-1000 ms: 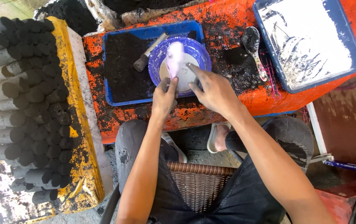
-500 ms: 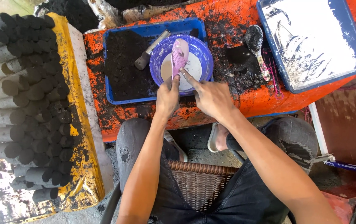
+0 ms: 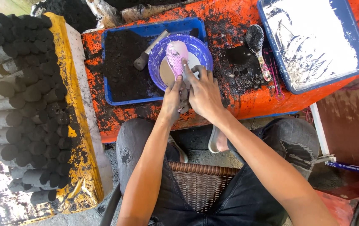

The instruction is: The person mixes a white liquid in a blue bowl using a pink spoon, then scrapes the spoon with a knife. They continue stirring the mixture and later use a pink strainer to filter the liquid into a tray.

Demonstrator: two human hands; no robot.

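Your left hand (image 3: 172,98) and right hand (image 3: 204,94) are clamping their fingers on a dark lump (image 3: 183,98) at the purple bowl's (image 3: 158,56) six o'clock, the right also gripping a pink spoon (image 3: 176,56).

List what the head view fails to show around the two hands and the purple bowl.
- Dark object between left hand and right hand: mostly covered by fingers; each grip unclear.
- Pink spoon handle: hidden behind the right hand.
- Purple bowl contents: partly covered by spoon.
- White-coated tray: cut by top edge.
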